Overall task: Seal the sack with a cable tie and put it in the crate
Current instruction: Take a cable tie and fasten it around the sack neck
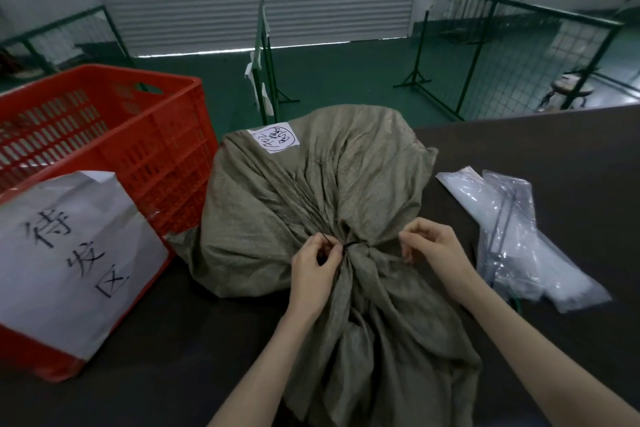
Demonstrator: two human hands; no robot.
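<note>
A full grey-green woven sack [311, 191] lies on the dark table, its neck gathered toward me and its loose mouth spread near the front edge. A thin black cable tie [353, 245] circles the gathered neck. My left hand [317, 262] pinches the tie's free end at the left of the neck. My right hand [433, 246] grips the bunched cloth on the right side of the neck. A white handwritten label [275, 140] is stuck on the sack's far end. The red slatted crate [145, 135] stands to the left, touching the sack.
A white paper sign [69, 253] with large black characters hangs over the crate's near corner. Clear plastic bags [512, 236] lie on the table [554, 149] to the right. Beyond the table are a green floor, green wire-mesh partitions [519, 55] and a closed roller shutter.
</note>
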